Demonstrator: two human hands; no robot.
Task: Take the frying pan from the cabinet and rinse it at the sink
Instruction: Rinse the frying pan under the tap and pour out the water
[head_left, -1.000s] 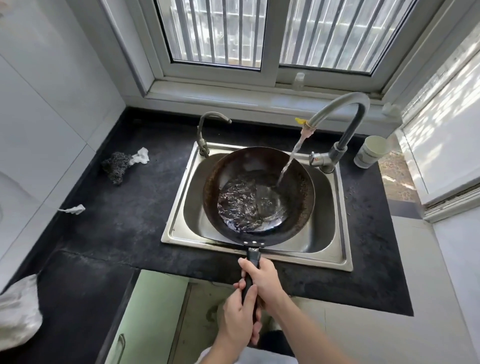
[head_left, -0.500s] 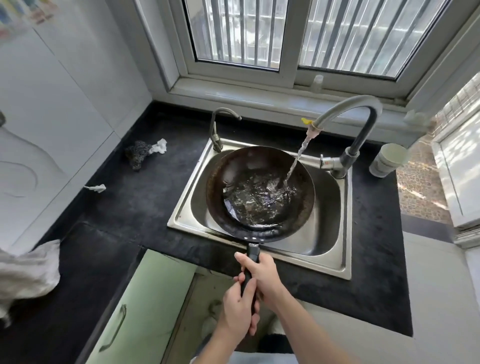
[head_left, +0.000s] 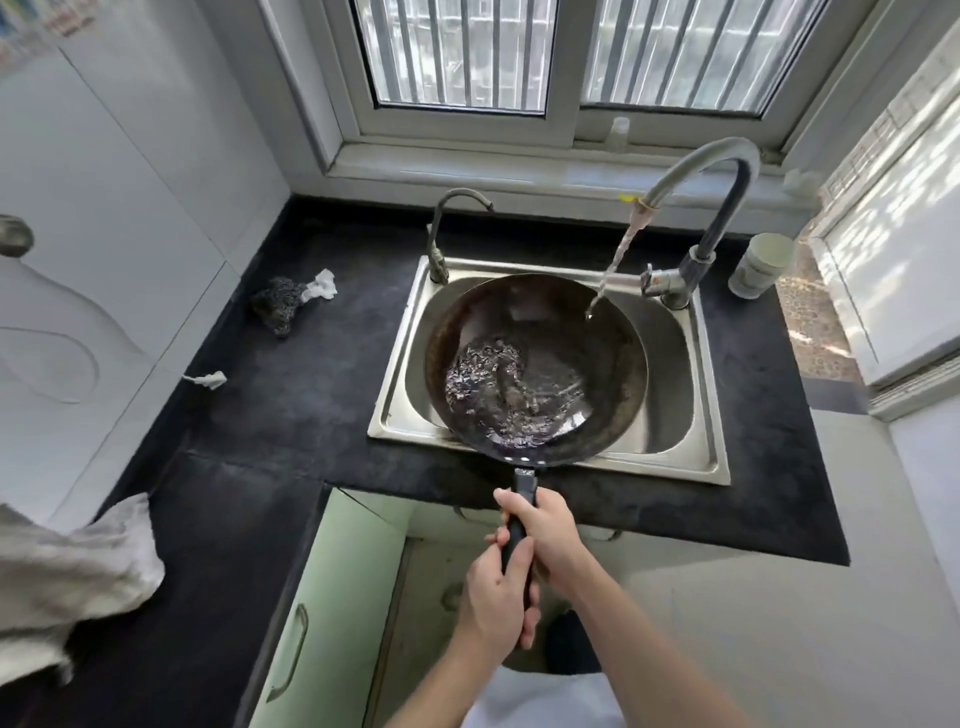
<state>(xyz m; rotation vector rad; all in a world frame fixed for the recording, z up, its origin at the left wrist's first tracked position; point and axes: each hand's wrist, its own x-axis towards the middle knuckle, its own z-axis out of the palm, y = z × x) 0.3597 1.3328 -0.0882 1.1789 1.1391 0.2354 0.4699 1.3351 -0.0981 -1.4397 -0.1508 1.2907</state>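
Observation:
A dark round frying pan (head_left: 535, 322) hangs over the steel sink (head_left: 400, 384), with rippling water pooled in its bottom. Water streams from the grey curved faucet (head_left: 711, 161) onto the pan's far right rim. The pan's black handle (head_left: 519, 525) points toward me. My right hand (head_left: 545, 525) grips the handle nearer the pan, and my left hand (head_left: 493, 597) grips it just behind. The open cabinet (head_left: 415, 597) lies below the counter, under my hands.
A black scouring pad (head_left: 278, 304) with a white scrap lies on the dark counter (head_left: 291, 395) left of the sink. A grey cloth (head_left: 67, 577) sits at the near left. A white cup (head_left: 761, 265) stands right of the faucet. The green cabinet door (head_left: 322, 613) hangs open.
The pan has shifted left and tilted, so the stream now hits its far right rim instead of the middle. The pooled water has sloshed toward the near side.

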